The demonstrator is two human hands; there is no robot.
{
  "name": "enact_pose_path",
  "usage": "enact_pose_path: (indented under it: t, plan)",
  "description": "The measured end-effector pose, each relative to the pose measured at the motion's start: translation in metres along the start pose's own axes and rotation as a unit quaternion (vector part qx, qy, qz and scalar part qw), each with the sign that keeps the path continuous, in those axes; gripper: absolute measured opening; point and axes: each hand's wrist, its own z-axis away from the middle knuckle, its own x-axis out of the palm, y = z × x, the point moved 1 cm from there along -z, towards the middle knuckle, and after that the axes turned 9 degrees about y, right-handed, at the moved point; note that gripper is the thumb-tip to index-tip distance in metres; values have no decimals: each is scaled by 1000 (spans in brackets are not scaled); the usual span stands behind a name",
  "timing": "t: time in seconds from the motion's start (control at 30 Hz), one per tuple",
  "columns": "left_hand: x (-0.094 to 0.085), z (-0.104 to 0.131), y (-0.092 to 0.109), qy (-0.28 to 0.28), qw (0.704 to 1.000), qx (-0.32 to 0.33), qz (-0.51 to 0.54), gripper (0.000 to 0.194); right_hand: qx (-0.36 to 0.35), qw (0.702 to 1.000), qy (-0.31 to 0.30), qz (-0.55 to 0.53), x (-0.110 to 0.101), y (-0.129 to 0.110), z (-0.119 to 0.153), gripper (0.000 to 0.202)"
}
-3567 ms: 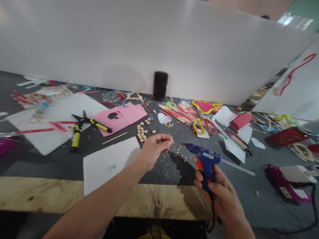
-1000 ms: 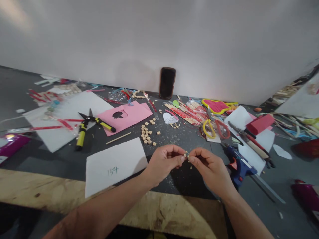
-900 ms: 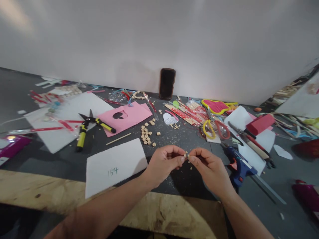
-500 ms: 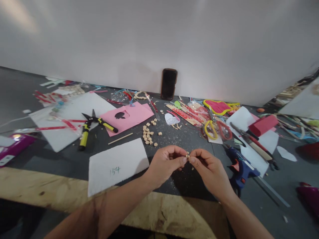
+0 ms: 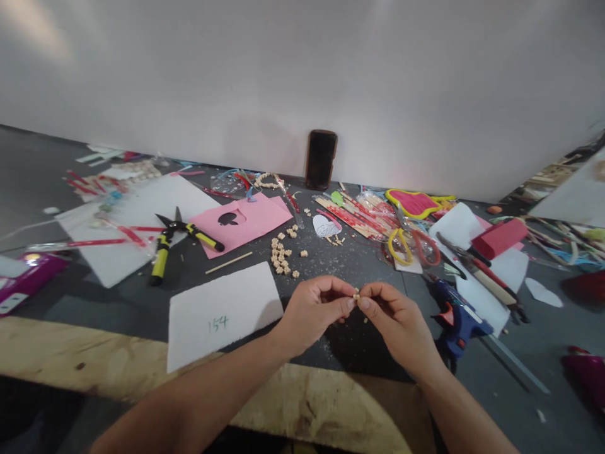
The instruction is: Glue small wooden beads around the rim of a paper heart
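Between my fingertips is a small cluster of pale wooden pieces (image 5: pixel 356 295), held above the dark table. My left hand (image 5: pixel 321 309) pinches it from the left with thumb and forefinger. From the other side, my right hand (image 5: pixel 390 318) grips it with thumb and forefinger. The fingers hide much of the cluster. Beyond my left hand lies a heap of similar small wooden clusters (image 5: pixel 280 255), and one single cluster (image 5: pixel 303 253) sits just right of the heap. Tiny cut bits (image 5: pixel 336 241) and crumbs are scattered farther back.
White card marked 154 (image 5: pixel 227 318) lies left of my hands, below a thin stick (image 5: pixel 229 263). Yellow-black pliers (image 5: pixel 161 255) rest farther left. Right are scissors (image 5: pixel 401 246), a blue glue gun (image 5: pixel 460 325) and red-handled pliers (image 5: pixel 489 277). A phone (image 5: pixel 321 159) leans against the wall.
Both hands stay in nearly the same place, still pinching the small cluster. It looks slightly turned between the fingertips. Things on the table have not moved.
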Motion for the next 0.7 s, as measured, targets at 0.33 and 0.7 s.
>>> enact_pose_path:
  t: [0.33,0.7]
  plan:
    - [-1,-1,2,-4,1000,12,-26,16,-18,1000,-1,22,-1,4,0,22]
    - [-3,-4,1,8,999,34,-41,16,-65,992,53,92,-17,14,-6,17]
